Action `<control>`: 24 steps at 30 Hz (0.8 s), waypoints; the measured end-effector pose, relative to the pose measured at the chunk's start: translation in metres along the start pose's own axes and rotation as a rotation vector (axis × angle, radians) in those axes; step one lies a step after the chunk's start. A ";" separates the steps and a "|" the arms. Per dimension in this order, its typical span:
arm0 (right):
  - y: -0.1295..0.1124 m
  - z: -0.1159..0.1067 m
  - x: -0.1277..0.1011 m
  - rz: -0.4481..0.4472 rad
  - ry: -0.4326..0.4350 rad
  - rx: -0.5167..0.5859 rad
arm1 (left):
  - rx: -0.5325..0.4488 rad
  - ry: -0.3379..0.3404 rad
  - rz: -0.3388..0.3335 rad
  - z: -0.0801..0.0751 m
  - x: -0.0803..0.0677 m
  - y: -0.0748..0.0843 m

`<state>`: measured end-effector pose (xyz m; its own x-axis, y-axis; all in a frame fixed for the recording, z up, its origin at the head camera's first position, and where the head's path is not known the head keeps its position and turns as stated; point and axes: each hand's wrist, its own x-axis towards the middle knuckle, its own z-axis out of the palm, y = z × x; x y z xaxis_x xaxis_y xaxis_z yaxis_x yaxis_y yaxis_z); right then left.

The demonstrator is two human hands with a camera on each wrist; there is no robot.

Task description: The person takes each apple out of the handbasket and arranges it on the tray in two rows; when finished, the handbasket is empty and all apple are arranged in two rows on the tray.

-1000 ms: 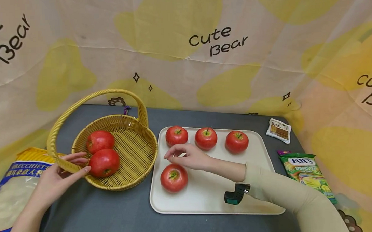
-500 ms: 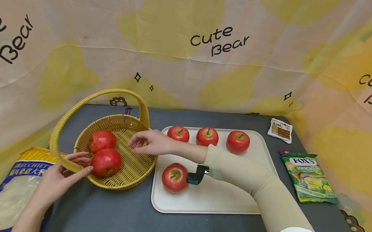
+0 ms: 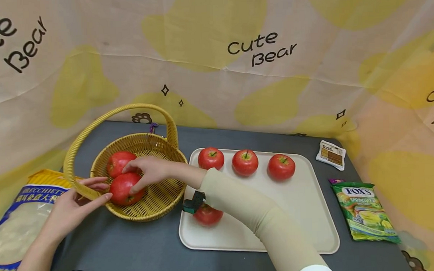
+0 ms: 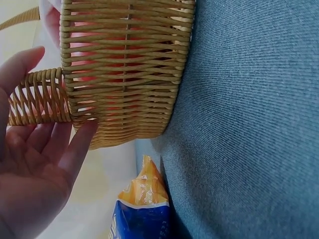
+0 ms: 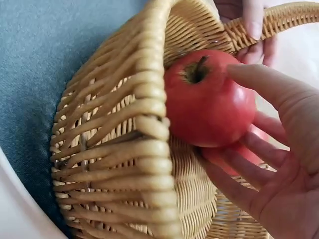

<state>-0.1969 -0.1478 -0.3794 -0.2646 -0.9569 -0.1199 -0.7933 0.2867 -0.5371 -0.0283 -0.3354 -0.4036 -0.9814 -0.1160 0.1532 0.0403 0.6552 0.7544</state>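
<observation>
A round yellow wicker basket (image 3: pixel 144 217) with a tall handle (image 3: pixel 80 140) stands at the left in the head view. Two red apples lie inside it, a near apple (image 3: pixel 121 190) and a far apple (image 3: pixel 118 163). My right hand (image 3: pixel 151 169) has reached in over the rim and grips the near apple. In the right wrist view the thumb (image 5: pixel 264 82) lies on that apple's top and the fingers pass round its far side. At the handle's left base, my left hand (image 3: pixel 69 210) holds on with thumb and fingers either side of the weave.
Right of the basket lies a cream tray (image 3: pixel 295 216) bearing several apples; the front apple (image 3: pixel 207 215) is partly behind my right wrist. A pasta bag (image 3: pixel 22 222) lies at far left. A green candy bag (image 3: pixel 365 212) and a small white packet (image 3: pixel 331 154) lie at right.
My right hand has moved left from above the tray into the basket and onto the near apple. My left hand has stayed at the handle.
</observation>
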 end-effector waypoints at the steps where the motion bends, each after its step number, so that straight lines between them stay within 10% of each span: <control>1: 0.000 0.001 0.002 0.007 -0.009 -0.008 | -0.002 0.001 0.002 0.000 0.000 0.000; 13: -0.002 0.017 0.003 0.080 0.075 -0.078 | -0.008 0.001 0.007 0.001 0.000 0.003; 24: 0.015 0.002 -0.046 0.143 0.228 0.136 | -0.021 0.009 0.022 0.000 -0.001 0.002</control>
<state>-0.1957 -0.1000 -0.3834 -0.4968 -0.8676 -0.0197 -0.6624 0.3937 -0.6373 -0.0278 -0.3341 -0.4024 -0.9784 -0.1091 0.1757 0.0656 0.6421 0.7638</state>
